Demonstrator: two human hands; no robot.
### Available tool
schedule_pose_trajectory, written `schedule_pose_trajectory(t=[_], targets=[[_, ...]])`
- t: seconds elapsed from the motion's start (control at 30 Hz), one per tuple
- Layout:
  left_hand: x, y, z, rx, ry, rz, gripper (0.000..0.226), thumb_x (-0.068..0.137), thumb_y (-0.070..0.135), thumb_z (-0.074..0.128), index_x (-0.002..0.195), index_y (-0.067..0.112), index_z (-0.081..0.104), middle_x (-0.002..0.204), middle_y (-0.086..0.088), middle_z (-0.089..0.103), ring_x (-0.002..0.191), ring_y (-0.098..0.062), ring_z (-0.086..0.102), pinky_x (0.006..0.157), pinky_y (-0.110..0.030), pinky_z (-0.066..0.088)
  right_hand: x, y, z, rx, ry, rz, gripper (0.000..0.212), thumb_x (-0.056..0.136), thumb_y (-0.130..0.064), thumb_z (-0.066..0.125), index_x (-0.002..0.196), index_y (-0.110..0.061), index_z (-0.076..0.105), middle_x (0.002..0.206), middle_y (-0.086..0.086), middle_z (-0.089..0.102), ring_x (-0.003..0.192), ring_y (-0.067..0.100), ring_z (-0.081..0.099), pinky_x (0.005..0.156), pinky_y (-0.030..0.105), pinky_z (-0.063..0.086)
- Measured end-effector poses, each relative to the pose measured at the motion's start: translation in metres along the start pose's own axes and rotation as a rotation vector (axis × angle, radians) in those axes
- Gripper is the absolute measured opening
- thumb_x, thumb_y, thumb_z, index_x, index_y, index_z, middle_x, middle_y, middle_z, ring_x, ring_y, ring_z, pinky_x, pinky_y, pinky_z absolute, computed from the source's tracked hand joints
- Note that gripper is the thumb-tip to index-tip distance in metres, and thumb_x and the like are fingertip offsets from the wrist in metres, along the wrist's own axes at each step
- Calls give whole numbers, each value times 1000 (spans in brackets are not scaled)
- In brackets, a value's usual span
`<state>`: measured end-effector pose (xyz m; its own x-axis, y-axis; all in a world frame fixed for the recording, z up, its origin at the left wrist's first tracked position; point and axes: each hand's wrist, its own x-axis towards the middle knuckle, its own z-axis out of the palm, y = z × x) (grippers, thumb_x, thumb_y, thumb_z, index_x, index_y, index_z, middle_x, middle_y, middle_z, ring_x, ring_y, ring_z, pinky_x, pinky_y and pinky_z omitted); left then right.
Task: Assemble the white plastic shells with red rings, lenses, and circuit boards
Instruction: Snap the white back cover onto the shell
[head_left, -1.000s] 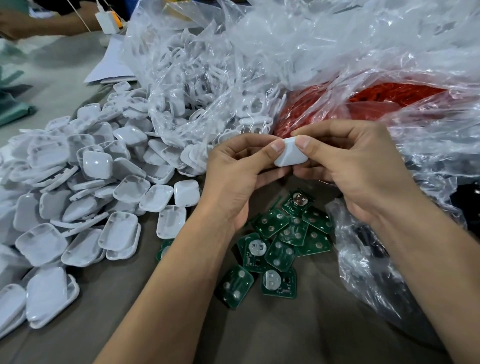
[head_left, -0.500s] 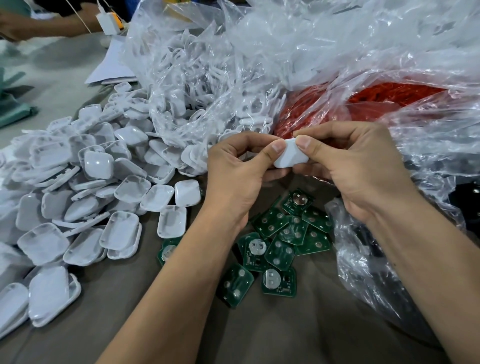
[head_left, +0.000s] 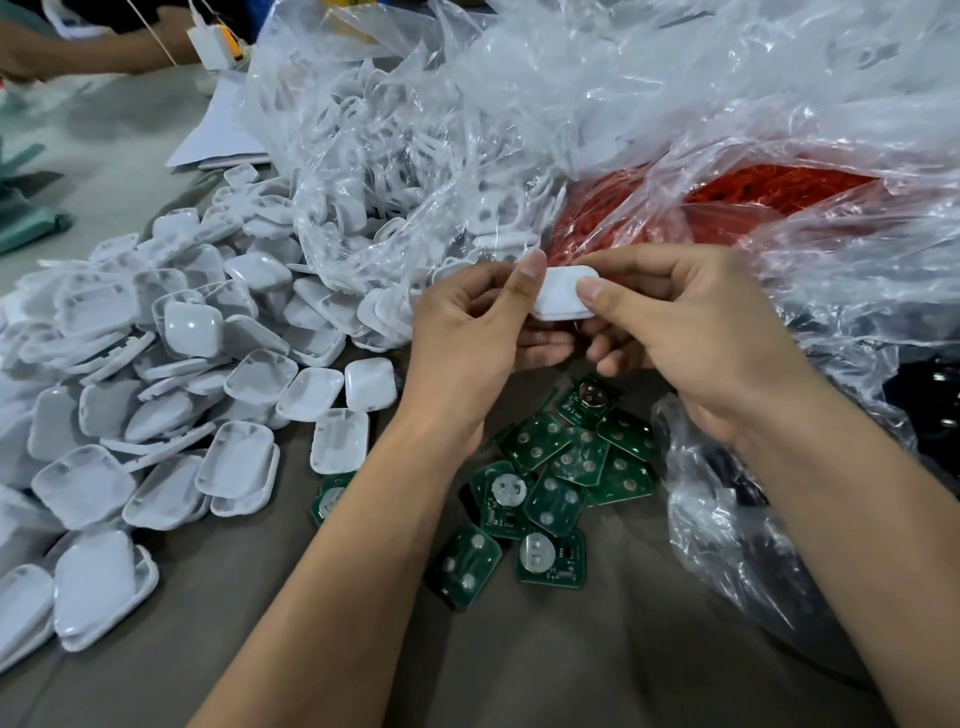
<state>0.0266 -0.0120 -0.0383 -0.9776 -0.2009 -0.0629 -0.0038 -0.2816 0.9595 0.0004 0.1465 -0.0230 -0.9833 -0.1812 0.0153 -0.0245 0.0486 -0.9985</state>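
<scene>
Both grips pinch one shell (head_left: 563, 292): left hand (head_left: 467, 338) thumb on its near-left edge, right hand (head_left: 691, 332) thumb on top. Press evenly round the seam until it seats (contents hidden). Boards (head_left: 550, 467) lie below, on the bench (head_left: 571, 649).

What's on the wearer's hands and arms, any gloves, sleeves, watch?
Nothing worn that shows. The left hand and the right hand are bare, with no gloves, rings or tape, and the nails are short. Both forearms are bare down to the frame's lower edge: no sleeves, watch or wrist strap in view.
</scene>
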Motion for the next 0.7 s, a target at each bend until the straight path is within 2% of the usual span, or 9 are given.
schedule_pose_trajectory(t=[0.07,0.17,0.37,0.7], targets=[[-1,2,-1,14,-79,-27,14,96,14,70,104,3,72,81,-15,76,65,-20,74,60,-23,60,1,0,-1,-3,-2,5,12,95,-8,73,103,-15,79,72,11,74,52,18,64,47,22,52],[-2,2,-3,4,-103,-61,13,94,2,70,106,0,70,78,-15,75,64,-17,73,60,-22,60,1,-1,-1,-21,-36,14,15,96,-9,72,108,-16,78,71,15,72,50,17,61,43,21,49],[-3,4,-6,-14,-85,-53,25,90,2,73,115,3,69,74,-15,74,60,-17,71,56,-20,57,-1,-2,-3,-24,-85,24,13,96,-12,72,108,-13,78,64,8,69,47,15,58,39,19,45],[-4,4,-4,-43,-85,-101,23,89,-4,73,110,3,68,74,-18,72,57,-17,69,54,-20,56,1,-1,-3,25,-67,79,16,91,-4,75,106,-9,76,61,8,67,42,10,53,34,16,37]])
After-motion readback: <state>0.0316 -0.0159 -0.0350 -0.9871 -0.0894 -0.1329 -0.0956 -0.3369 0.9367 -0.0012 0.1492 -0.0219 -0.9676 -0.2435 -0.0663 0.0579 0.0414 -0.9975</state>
